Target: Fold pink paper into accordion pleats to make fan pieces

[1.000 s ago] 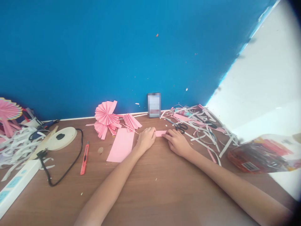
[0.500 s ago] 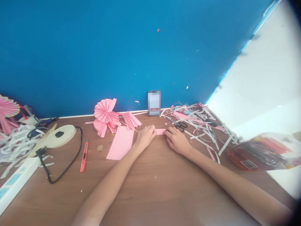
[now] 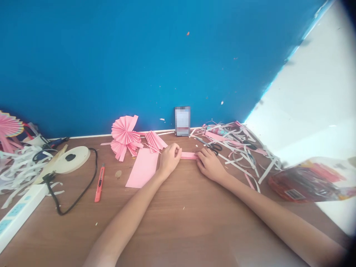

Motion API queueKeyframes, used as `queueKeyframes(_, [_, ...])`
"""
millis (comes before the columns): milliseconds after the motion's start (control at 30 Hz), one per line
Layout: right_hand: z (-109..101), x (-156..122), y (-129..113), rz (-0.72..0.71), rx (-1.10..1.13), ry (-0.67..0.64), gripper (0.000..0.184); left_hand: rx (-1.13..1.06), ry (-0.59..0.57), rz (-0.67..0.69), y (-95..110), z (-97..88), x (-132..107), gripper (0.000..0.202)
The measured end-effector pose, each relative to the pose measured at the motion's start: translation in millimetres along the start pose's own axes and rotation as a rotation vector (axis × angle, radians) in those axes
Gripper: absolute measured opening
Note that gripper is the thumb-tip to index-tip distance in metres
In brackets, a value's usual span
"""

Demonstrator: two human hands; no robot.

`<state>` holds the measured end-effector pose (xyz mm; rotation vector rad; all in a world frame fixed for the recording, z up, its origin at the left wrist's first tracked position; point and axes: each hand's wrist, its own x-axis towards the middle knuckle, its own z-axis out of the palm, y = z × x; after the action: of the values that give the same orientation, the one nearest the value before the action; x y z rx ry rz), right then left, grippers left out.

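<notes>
A narrow folded strip of pink paper (image 3: 188,155) lies between my hands on the brown table, with pleat lines along its length. My left hand (image 3: 170,159) pinches its left end, thumb and index finger curled together. At the right end, my right hand (image 3: 209,162) has its fingers closed over the paper. Beside my left hand lies a flat pink paper sheet (image 3: 141,170). Behind that sheet rest pleated pink paper fans (image 3: 125,130). Black-handled scissors (image 3: 215,148) lie just beyond my right hand, partly covered.
A red utility knife (image 3: 99,184), a roll of tape (image 3: 73,160) and a white power strip (image 3: 22,215) with a black cord are on the left. A phone (image 3: 182,121) leans against the blue wall. Paper scraps (image 3: 236,139) and a plastic-wrapped pack (image 3: 306,181) sit right.
My left hand has turned upward into a pinch at the strip's left end, and more of the strip, with its fold lines, shows. My right hand has barely moved.
</notes>
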<state>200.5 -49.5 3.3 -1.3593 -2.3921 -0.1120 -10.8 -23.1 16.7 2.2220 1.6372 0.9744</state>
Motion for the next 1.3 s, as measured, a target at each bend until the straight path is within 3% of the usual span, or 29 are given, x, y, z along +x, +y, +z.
queueKeyframes(133, [-0.5, -0.3, -0.2, 0.004, -0.002, 0.004, 0.024, -0.145, 0.133, -0.164, -7.4, -1.6, 2.3, 0.018])
queueKeyframes(233, [-0.3, -0.4, -0.3, 0.008, 0.003, 0.008, 0.025, -0.114, 0.095, -0.268, -13.9, 0.8, 3.6, 0.015])
queueKeyframes(367, [0.4, -0.3, -0.2, 0.027, -0.002, 0.015, 0.025, 0.030, -0.021, -0.233, -15.9, 4.6, 2.3, 0.010])
queueKeyframes(467, [0.8, -0.5, -0.2, 0.034, -0.013, 0.019, 0.025, 0.073, -0.041, -0.231, -15.1, 5.2, 1.8, 0.022])
queueKeyframes(733, [-0.5, -0.8, -0.1, 0.059, -0.029, 0.030, 0.025, -0.164, 0.027, -0.341, -20.7, 3.0, 6.8, 0.020])
queueKeyframes(967, [1.4, -0.8, 2.2, 0.076, -0.015, 0.046, 0.026, 0.128, -0.042, -0.249, -11.6, 4.1, 2.1, 0.019])
queueKeyframes(1167, [4.4, -1.0, 4.3, 0.056, -0.016, 0.050, 0.025, 0.182, -0.110, -0.249, -9.7, 2.3, 3.3, 0.023])
queueKeyframes(1300, [4.6, -0.3, 4.0, 0.050, -0.040, 0.055, 0.027, 0.186, -0.097, -0.245, -9.4, 1.9, 3.1, 0.028])
